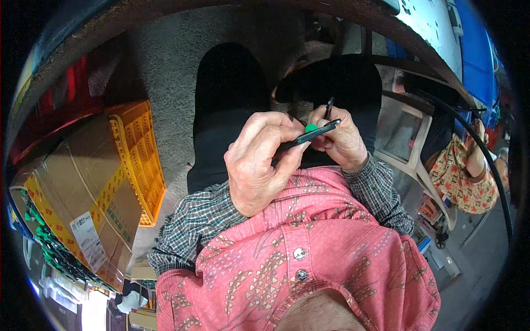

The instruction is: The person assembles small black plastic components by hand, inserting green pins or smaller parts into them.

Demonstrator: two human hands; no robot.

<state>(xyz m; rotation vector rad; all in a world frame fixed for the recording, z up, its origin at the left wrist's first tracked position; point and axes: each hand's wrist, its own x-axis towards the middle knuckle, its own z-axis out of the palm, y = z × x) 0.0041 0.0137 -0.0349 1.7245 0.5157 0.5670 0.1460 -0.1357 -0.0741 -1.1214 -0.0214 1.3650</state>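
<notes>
Above my lap, both hands work close together. My left hand pinches a slim dark stick-like piece between thumb and fingers; its far end points up to the right across my right hand. My right hand is closed, fingertips pinched around a small round green part that shows just behind the dark stick. A second thin dark piece sticks up from between the right fingers. Whether these pieces are joined is hidden by the fingers, and their exact kind cannot be made out.
A cardboard box with yellow tape stands at my left, beside an orange plastic crate. Several green and black parts show by the box. A table edge curves overhead. Right are a pale chair and another person in a floral garment.
</notes>
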